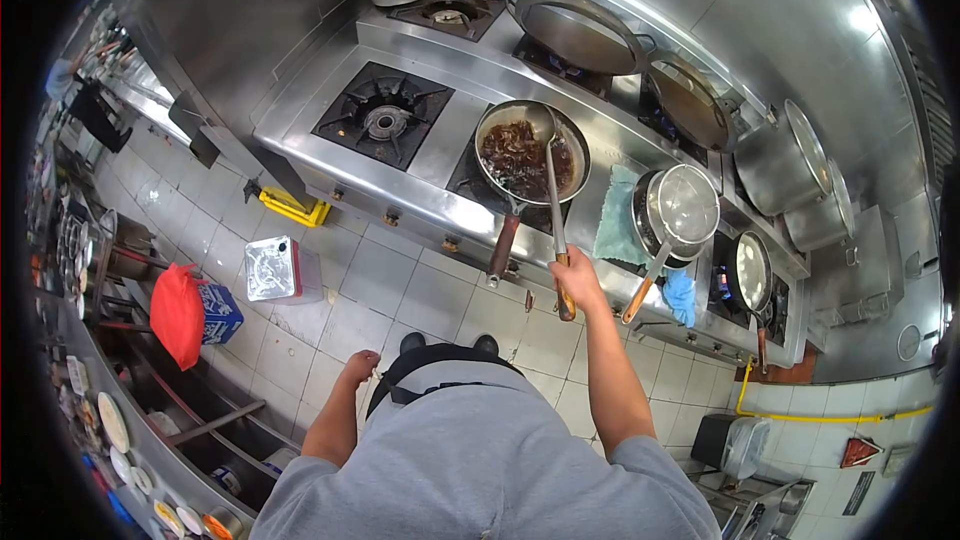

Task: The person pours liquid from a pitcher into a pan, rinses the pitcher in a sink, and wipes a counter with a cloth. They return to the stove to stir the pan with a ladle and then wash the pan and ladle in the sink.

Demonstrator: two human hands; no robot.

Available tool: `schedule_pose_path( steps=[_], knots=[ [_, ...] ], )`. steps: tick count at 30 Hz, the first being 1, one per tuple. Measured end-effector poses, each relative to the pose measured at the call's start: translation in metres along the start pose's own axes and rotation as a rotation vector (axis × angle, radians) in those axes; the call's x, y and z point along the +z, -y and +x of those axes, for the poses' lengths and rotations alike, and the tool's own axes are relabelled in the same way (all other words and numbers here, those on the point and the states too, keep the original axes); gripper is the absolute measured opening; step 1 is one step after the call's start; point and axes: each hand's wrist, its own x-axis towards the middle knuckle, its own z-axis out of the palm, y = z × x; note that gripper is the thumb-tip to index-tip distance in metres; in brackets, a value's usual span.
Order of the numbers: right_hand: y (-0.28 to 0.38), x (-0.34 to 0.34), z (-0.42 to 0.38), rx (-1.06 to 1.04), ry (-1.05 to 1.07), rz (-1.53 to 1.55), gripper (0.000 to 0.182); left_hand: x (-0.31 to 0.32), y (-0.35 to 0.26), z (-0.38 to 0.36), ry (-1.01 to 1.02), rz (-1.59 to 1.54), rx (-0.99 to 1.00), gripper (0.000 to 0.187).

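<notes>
Gripping ladle by wooden end with right hand, clamped well back, probably for staying clear of heat; resting ladle bowl inside frying pan with dark brown food, on front of steel surface; pan handle pointed outward over edge, likely for easy reach; hanging left hand at own side, apart from right, can't tell if closed; beside teal cloth, strainer-like tool set across pot, presumably handy there

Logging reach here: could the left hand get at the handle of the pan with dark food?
Probably yes: the pan handle points to the near side, and nothing seen stands between it and the left hand; the right hand and ladle are to the handle's right.
</notes>
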Motion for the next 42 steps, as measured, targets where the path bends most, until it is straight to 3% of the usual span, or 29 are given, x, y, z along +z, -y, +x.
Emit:
schedule_pose_path(
  steps=[1,3,12,16,18,21,28,30,33,38,42],
  knots=[
    [-0.001,0.003,0.000,0.002,0.007,0.001,0.027,0.006,-0.003,0.003,0.007,-0.035,0.037,0.033],
    [-0.003,0.006,-0.003,0.123,0.194,0.460,0.039,0.016,-0.009,0.009,0.020,-0.057,0.077,0.034],
    [0.040,-0.011,-0.070,0.161,0.514,1.057,0.045,0.020,-0.002,0.022,0.038,-0.013,0.098,0.035],
    [0.058,-0.017,-0.094,0.104,0.456,0.910,0.044,0.003,0.002,0.020,0.030,0.029,0.041,0.034],
    [0.060,-0.017,-0.102,0.134,0.331,0.692,0.045,-0.006,0.000,0.021,0.038,0.050,0.046,0.033],
    [0.049,-0.018,-0.102,0.180,0.194,0.618,0.044,-0.013,0.001,0.026,0.049,0.052,0.033,0.033],
    [0.019,-0.019,-0.062,0.093,-0.021,0.259,0.020,-0.024,-0.012,0.026,0.068,0.057,0.085,0.033],
    [0.006,-0.020,-0.048,0.051,-0.054,0.231,0.020,-0.028,-0.017,0.025,0.074,0.068,0.099,0.033],
    [0.012,-0.021,-0.043,0.009,-0.180,-0.101,0.022,-0.040,-0.018,0.025,0.090,0.123,0.098,0.030],
    [0.028,-0.017,-0.066,0.132,-0.026,0.126,0.021,-0.063,-0.008,0.032,0.053,0.064,0.080,0.032],
    [0.077,-0.017,-0.097,0.237,0.137,0.539,0.029,-0.074,0.000,0.029,0.039,0.037,0.025,0.030]
  ],
)
